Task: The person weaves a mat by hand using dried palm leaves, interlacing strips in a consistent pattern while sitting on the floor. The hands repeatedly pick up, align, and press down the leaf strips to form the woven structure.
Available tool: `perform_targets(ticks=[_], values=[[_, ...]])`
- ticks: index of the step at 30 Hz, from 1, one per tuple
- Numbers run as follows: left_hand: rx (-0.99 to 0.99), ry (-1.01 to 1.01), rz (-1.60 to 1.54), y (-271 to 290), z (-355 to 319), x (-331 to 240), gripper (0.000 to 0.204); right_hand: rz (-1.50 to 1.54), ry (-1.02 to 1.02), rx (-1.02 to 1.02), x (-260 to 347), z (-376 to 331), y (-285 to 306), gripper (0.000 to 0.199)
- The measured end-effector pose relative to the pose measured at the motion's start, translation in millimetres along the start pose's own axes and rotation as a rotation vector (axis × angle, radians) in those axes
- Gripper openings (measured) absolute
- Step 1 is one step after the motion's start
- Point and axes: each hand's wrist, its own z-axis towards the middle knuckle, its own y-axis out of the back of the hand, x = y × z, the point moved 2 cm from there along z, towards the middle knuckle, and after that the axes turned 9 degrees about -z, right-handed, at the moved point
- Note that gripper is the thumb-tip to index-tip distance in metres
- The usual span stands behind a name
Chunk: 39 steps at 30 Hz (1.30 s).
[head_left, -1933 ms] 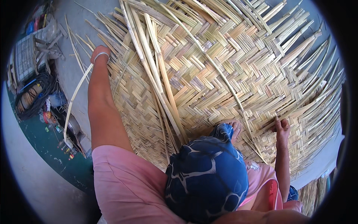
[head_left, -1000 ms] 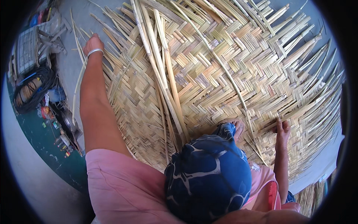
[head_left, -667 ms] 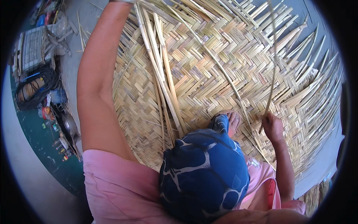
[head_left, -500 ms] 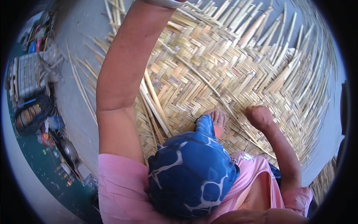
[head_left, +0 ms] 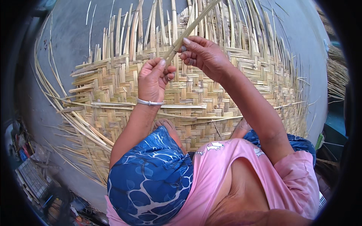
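Both hands meet over the far part of a woven mat of pale, flat plant strips (head_left: 188, 84). Between thumb and fingers, my left hand (head_left: 151, 77), with a pale bangle at the wrist, pinches the near end of a long greenish strip (head_left: 200, 19). Slightly farther along, my right hand (head_left: 205, 56) grips the same strip, fingers curled under it. The strip slants up and right, past the top of the view. At the mat's far side, unwoven strip ends (head_left: 130, 35) fan out. My bare feet rest on the near part, under my knees.
Loose long strips (head_left: 85, 126) curve along the mat's left side, and a thin strip (head_left: 218, 119) lies across its near part. Bundled dry stalks (head_left: 336, 71) lie at the right on the grey floor (head_left: 71, 34). Household clutter (head_left: 34, 177) stands at lower left.
The view has turned. My left arm, stretched far forward with its hand out of view, has drawn back; my right hand has risen from low over the mat. Both now hold the strip.
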Motion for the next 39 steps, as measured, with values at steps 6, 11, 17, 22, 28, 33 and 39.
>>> perform_targets(ticks=[6, 11, 17, 22, 28, 33, 39], values=[[-0.067, 0.146, 0.146, 11.0, -5.7, 36.9, 0.011, -0.099, -0.186, -0.020, -35.3, 9.7, 17.8, 0.016], [-0.080, 0.157, 0.242, 37.4, 6.4, 38.6, 0.012, -0.136, -0.359, 0.072, -51.9, 32.8, 23.5, 0.014], [-0.106, 0.208, 0.207, 63.7, 15.0, 35.2, 0.010, -0.155, -0.456, 0.166, -67.9, 58.2, 20.7, 0.014], [-0.121, 0.273, 0.285, 76.3, 24.0, 31.7, 0.010, -0.314, -0.418, 0.134, -77.0, 76.3, 18.8, 0.018], [-0.199, 0.312, 0.443, 83.3, 33.4, 28.1, 0.013, -0.439, -0.337, 0.153, -74.7, 89.8, 11.5, 0.019], [-0.144, 0.313, 0.527, 85.4, 37.4, 31.0, 0.016, -0.413, -0.368, 0.244, -77.5, 89.6, 15.0, 0.019], [-0.038, 0.436, 0.634, 84.1, 39.3, 29.4, 0.017, -0.434, -0.409, 0.331, -81.8, 90.3, 20.4, 0.022]])
